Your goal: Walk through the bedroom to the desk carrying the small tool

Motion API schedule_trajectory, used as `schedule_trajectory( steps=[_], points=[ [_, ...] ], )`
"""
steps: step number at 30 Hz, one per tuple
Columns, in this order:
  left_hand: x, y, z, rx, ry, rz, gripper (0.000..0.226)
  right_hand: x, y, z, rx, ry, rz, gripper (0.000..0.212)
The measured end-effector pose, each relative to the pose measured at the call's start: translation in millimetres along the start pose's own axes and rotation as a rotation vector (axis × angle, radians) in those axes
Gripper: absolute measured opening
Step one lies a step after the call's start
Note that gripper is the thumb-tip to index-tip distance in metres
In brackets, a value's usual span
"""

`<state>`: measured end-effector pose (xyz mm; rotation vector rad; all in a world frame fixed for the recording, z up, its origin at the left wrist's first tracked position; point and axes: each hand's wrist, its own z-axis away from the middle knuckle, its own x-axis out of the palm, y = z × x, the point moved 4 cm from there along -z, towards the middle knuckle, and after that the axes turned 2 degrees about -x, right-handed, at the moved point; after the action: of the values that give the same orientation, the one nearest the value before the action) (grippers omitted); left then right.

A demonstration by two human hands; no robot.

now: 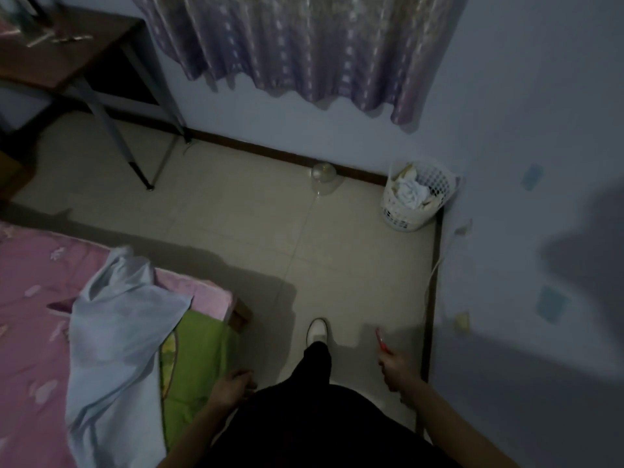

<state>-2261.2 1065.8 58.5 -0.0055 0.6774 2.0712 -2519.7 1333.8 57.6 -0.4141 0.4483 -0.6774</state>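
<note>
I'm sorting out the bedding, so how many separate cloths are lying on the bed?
2: a pale blue cloth draped across the pink bed, and a green cloth at the bed's edge beside the left hand. More may lie out of view.

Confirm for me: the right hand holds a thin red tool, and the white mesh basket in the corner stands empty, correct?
Not quite. The head view shows the white mesh basket holding crumpled paper, not empty. The right hand does hold the thin red tool.
</note>
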Motion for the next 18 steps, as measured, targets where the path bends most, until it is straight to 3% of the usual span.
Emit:
schedule_trajectory(
  steps=[5,14,16,18],
  points=[
    [5.7,120.9,-55.8,0.029,-0.003,-0.024,0.014,-40.8,-66.7,-49.8,0.034,0.022,0.042,0.027],
    [-8.2,318.6,-115.2,0.132,0.02,0.031,0.01,-96.3,-183.5,-136.7,0.139,0.064,0.009,0.047],
    [-11.1,343.9,-129.7,0.123,0.032,0.057,0.011,-96.8,-217.8,-161.0,0.131,0.045,0.036,0.035],
    [-15.1,364.1,-146.9,0.106,0.042,0.085,0.012,-94.3,-258.2,-190.3,0.121,0.02,0.058,0.04]
  ],
)
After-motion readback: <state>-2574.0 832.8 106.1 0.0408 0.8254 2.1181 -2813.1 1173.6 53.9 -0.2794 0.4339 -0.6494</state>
